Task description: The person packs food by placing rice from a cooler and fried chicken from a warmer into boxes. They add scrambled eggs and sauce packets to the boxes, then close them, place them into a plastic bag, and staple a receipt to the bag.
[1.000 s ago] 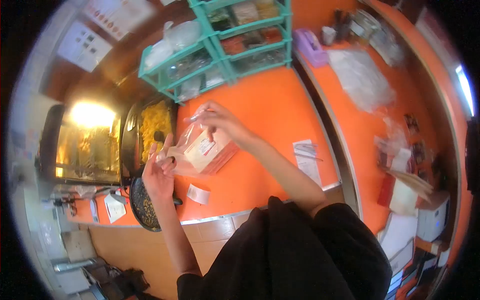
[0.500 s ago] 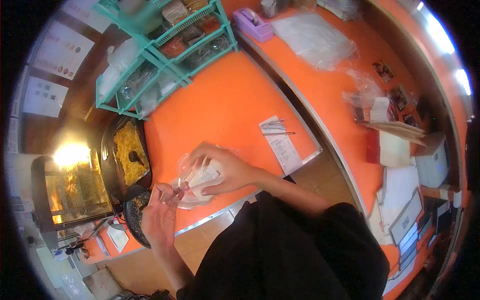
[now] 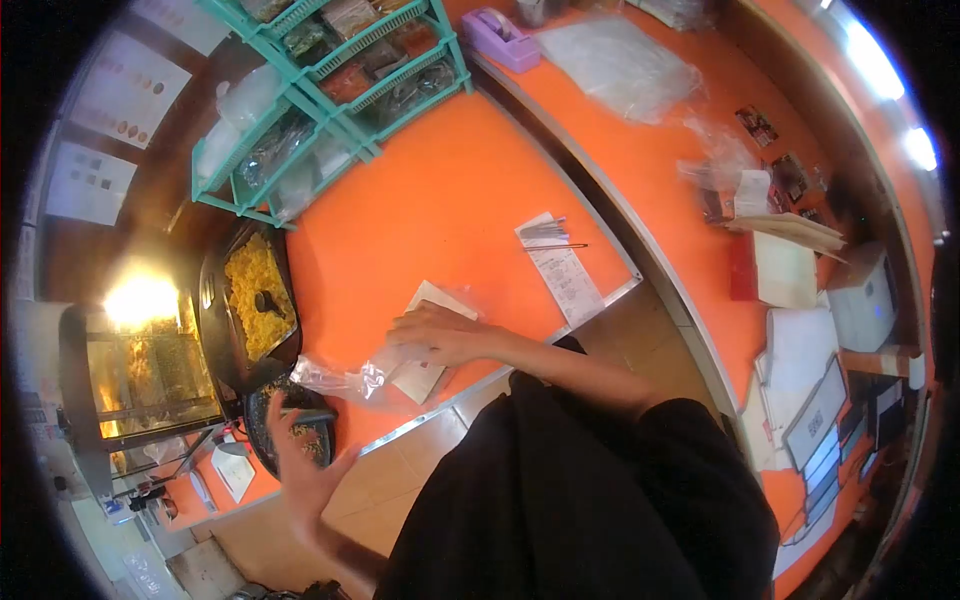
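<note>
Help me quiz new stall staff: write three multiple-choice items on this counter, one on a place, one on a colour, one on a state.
1. Where does the clear bag lie? A teal rack; B orange counter; C food tray.
2. Colour of the tape dispenser? A purple; B black; C green.
3. The right hand is: A raised in the air; B holding a receipt; C resting on the bag.
Answers: B, the bag is spread on the orange top; A, its body is purple; C, the fingers lie over the bag.
</note>
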### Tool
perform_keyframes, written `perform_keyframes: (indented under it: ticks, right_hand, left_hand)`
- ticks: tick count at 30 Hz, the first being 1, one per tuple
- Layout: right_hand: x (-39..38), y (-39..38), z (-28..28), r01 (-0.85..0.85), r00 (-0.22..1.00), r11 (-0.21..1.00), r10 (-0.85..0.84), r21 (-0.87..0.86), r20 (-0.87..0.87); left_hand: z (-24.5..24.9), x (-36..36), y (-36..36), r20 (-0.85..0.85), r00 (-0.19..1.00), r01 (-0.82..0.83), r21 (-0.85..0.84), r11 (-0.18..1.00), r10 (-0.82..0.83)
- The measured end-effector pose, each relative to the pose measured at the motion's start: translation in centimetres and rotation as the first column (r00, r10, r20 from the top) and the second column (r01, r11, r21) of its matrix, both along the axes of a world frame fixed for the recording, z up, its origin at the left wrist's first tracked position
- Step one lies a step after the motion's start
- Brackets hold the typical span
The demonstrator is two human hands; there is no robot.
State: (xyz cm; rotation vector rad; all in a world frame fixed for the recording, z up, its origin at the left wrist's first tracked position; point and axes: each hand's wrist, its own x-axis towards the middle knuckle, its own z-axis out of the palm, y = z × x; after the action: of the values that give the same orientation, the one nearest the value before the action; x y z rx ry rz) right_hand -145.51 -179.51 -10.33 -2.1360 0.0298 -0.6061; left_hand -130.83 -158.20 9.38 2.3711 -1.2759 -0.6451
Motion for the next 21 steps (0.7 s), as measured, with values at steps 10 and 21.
perform_keyframes:
  ticks: [10,21]
  right_hand:
    - [0.2,0.1,5.1,0.015,0.992,0.974,-0.043,-0.224,-0.120]
    - [4.5,5.5,0.3,0.332,0.940,0.874,-0.338,-0.355,0.045]
  left_hand:
    - [-20.4,0.9,-9.1,-0.509,0.834,0.208,-0.068,0.976,-0.213]
    - [-23.0,-2.3,-10.6,-0.433,0.896,-0.187,-0.171,0.967,0.097]
